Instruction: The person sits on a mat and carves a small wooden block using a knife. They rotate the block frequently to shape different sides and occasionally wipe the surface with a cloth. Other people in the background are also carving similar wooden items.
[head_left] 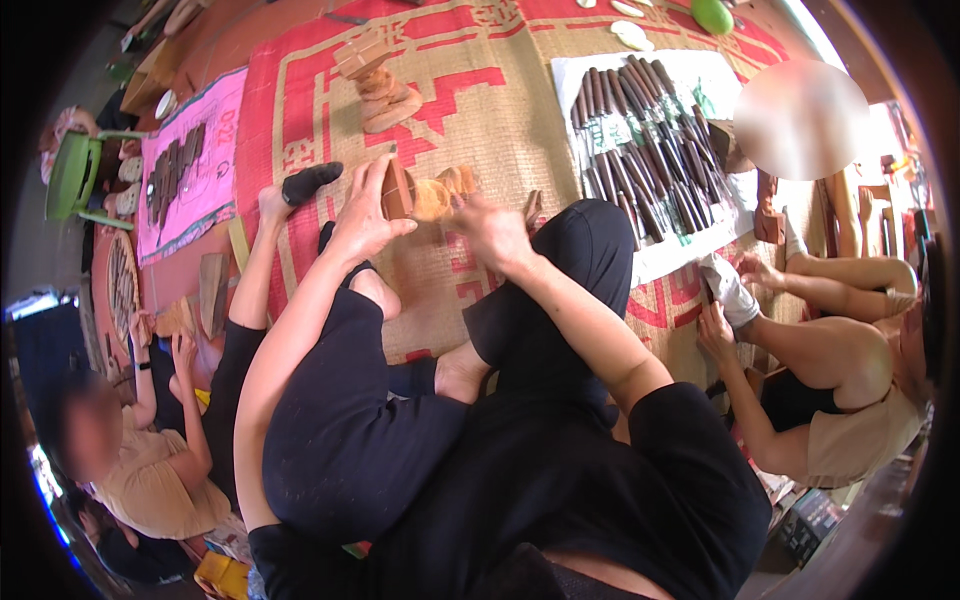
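A carved wooden figure (432,200) lies on its side in front of me, its squared brown base toward the left and its pale, rounded carved part toward the right. My left hand (362,222) grips the base, fingers over its far side and thumb on the near side. Close to the carved end is my right hand (492,232), bent at the wrist; motion smears its fingers, so I cannot make out whether it holds a tool. Beyond my hands, a similar wooden carving (388,100) stands on the mat.
A red and tan woven mat (500,110) spreads under everything. Many dark-handled carving tools (650,150) lie on a white sheet (675,258) at right, others on a pink sheet (215,150). Co-workers sit on both sides. A green fruit (712,15) lies at far right.
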